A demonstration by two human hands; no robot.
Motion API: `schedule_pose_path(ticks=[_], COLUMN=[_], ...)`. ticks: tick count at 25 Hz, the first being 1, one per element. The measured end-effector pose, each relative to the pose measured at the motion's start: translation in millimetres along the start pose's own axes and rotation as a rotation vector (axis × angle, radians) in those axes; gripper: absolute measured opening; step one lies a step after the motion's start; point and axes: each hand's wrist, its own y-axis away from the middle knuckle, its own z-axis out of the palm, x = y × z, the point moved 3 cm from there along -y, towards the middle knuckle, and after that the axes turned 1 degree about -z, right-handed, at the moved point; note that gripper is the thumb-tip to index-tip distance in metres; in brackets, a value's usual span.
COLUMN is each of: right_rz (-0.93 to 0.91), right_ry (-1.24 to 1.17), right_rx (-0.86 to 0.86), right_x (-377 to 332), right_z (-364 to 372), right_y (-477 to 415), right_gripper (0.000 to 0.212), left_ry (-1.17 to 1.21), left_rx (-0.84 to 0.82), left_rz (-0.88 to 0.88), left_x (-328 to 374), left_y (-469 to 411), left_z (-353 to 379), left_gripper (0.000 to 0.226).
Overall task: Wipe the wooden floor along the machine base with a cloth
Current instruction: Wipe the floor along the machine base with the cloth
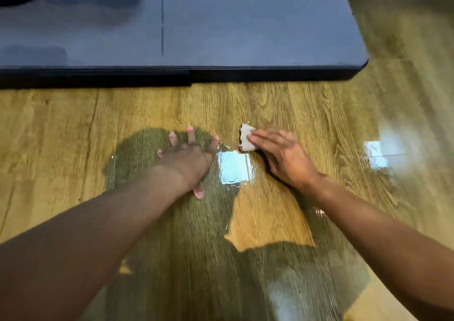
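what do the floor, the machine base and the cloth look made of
Floor: wood or wood-look laminate, glossy; grain lines, bright reflections. Machine base: smooth dark blue-grey, perhaps painted metal or plastic; soft sheen. Cloth: pale, crumpled fabric or paper, under the right hand.

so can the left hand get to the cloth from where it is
Probably yes: only wooden floor lies between the left hand and the cloth, though the right hand covers part of it.

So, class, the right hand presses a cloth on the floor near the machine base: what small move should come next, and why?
Probably slide the cloth forward toward the machine base: the right hand presses it flat, a strip of wooden floor lies between them, and the left hand braces.
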Motion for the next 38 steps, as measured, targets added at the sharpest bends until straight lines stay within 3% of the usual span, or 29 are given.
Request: schedule_pose_path(ticks=[2, 5, 7, 8, 10, 12, 15, 17, 21, 24, 29, 32, 34, 35, 38], right_rz=[0.018, 0.438, 0.594, 0.569, 0.307, 0.121, 0.296, 0.366, 0.183, 0.068, 0.446, 0.233, 0.059, 0.057, 0.322], right_ry=[-0.036, -0.114, -0.188, -0.192, -0.163, -0.191, -0.267, -0.186, -0.231, -0.21, -0.183, -0.195, -0.136, -0.11, -0.074], right_rx=[0.013, 0.176, 0.247, 0.249, 0.136, 0.02, 0.091, 0.13, 0.075, -0.033, 0.125, 0.062, 0.026, 0.033, 0.104], right_x=[25, 70, 48, 27, -13, -11, 29, 20, -48, -46, -58, -118, -119, -108, -73], right_z=[-15, -30, -19, -11, 4, 3, -14, -15, 4, 1, -2, 11, 8, 3, -4], right_y=[-27, -77, -84, -78, -53, -46, -87, -90, 6, 22, -3, 78, 99, 88, 44], right_gripper=[0.035, 0.033, 0.031, 0.03, 0.034, 0.037, 0.033, 0.032, 0.041, 0.038, 0.032, 0.039, 0.034, 0.031, 0.029], left_ry=[-0.022, -0.029, -0.031, -0.027, -0.015, -0.02, -0.01, -0.022, -0.017, -0.032, -0.067, -0.117, -0.101, -0.074, -0.021], left_rx=[0.007, 0.019, 0.035, 0.043, 0.05, 0.06, 0.067, 0.063, 0.052, 0.063, 0.094, 0.097, 0.09, 0.093, 0.122], left_rz=[0.01, 0.018, 0.018, 0.018, 0.01, 0.011, 0.016, 0.01, -0.006, -0.014, 0.034, 0.022, -0.036, -0.054, -0.051], left_x=[-1, -2, -3, -2, -2, -1, 1, 0, 1, 1, -9, -30, -45, -51, -57], left_y=[1, 2, 2, 2, 4, 4, 5, 6, 7, 10, 23, 30, 34, 35, 37], left_z=[-1, -1, -1, -1, 0, 1, 1, -1, -3, -5, -5, 6, 18, 23, 29], left_gripper=[0.126, 0.126, 0.126, 0.126, 0.127, 0.126, 0.124, 0.123, 0.124, 0.126, 0.122, 0.121, 0.127, 0.129, 0.13])
